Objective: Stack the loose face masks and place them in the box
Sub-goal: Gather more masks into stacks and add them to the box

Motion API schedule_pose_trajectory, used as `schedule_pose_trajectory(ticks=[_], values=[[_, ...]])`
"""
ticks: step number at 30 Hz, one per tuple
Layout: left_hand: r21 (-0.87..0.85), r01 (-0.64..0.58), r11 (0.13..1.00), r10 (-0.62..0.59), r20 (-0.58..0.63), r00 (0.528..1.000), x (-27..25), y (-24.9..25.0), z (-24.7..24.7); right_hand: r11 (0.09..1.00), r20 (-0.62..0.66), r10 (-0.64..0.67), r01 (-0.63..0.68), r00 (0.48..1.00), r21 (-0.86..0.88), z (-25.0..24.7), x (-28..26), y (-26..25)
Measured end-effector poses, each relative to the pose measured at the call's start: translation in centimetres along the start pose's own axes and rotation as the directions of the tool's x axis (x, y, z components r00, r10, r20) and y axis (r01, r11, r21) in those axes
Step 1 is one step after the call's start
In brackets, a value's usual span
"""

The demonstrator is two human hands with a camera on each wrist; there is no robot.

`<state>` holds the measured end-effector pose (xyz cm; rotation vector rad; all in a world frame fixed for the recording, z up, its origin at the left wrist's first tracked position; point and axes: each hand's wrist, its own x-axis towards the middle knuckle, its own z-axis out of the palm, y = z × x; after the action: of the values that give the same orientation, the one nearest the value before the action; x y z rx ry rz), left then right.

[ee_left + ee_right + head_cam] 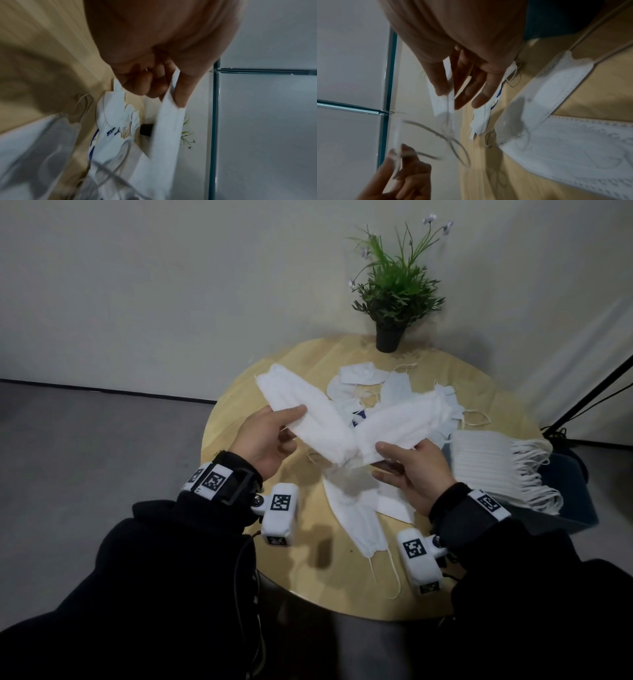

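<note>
Two white folded fabric face masks are held above the round light-wood desk (239, 412), their near ends meeting in a V. The left hand (263, 440) pinches the left mask (308, 412) between thumb and curled fingers; the right hand (411, 470) pinches the right mask (404, 422) the same way. Beneath them lies a loose heap of white masks (366, 385) with ear loops, and one more white mask (356, 515) lies flat near the desk's front edge. A neat stack of white masks (486, 463) sits at the desk's right side, over a dark blue box (575, 491). A green potted plant (394, 292) stands at the far edge.
</note>
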<state>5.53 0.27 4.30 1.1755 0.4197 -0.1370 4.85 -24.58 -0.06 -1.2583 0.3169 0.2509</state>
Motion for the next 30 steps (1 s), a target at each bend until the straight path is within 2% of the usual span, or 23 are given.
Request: schedule_pose_trajectory(ticks=[2, 4, 7, 9, 12, 16, 19, 22, 25, 28, 30], values=[[-0.164, 0.041, 0.986, -0.041, 0.003, 0.999, -0.3, 0.2, 0.2, 0.996, -0.034, -0.003, 0.006, 0.999, 0.093, 0.1, 0.0, -0.1], [-0.312, 0.100, 0.945, -0.086, 0.057, 0.995, -0.7, 0.0, 0.6, 0.992, -0.079, -0.036, 0.045, 0.996, 0.122, 0.4, 0.0, -0.3], [-0.422, 0.185, 0.888, -0.126, 0.165, 0.978, -1.8, -1.1, 2.2, 0.975, -0.127, -0.038, 0.065, 0.991, 0.213, 1.3, -0.2, -0.3], [-0.399, 0.221, 0.890, -0.146, 0.208, 0.967, -2.5, -2.4, 3.5, 0.958, -0.132, -0.032, 0.068, 0.991, 0.279, 2.0, -0.2, 0.0], [-0.269, 0.194, 0.943, -0.162, 0.138, 0.977, -3.3, -4.8, 5.3, 0.944, -0.101, -0.064, 0.093, 0.993, 0.317, 3.1, -0.6, 0.6], [-0.234, 0.129, 0.964, -0.122, 0.044, 0.992, -3.2, -6.8, 6.2, 0.955, -0.015, -0.079, 0.080, 0.997, 0.286, 4.4, -1.5, 1.2], [-0.239, 0.108, 0.965, -0.107, 0.019, 0.994, -2.9, -7.0, 6.0, 0.971, 0.086, -0.066, 0.044, 0.994, 0.235, 4.7, -1.7, 2.2], [-0.285, 0.082, 0.955, -0.085, 0.002, 0.996, -2.5, -6.8, 5.4, 0.985, 0.110, -0.072, 0.053, 0.991, 0.164, 4.6, -1.7, 2.5], [-0.298, 0.054, 0.953, -0.064, -0.024, 0.998, -1.8, -6.4, 4.8, 0.986, 0.050, -0.103, 0.096, 0.993, 0.133, 4.5, -1.9, 1.7], [-0.331, 0.074, 0.941, -0.097, -0.053, 0.994, -1.1, -5.1, 4.0, 0.967, -0.025, -0.081, 0.084, 0.996, 0.241, 3.8, -1.5, 0.4], [-0.317, 0.053, 0.947, -0.073, -0.051, 0.996, -0.6, -4.5, 3.1, 0.943, -0.068, -0.037, 0.057, 0.997, 0.327, 2.5, -1.0, -0.7]])
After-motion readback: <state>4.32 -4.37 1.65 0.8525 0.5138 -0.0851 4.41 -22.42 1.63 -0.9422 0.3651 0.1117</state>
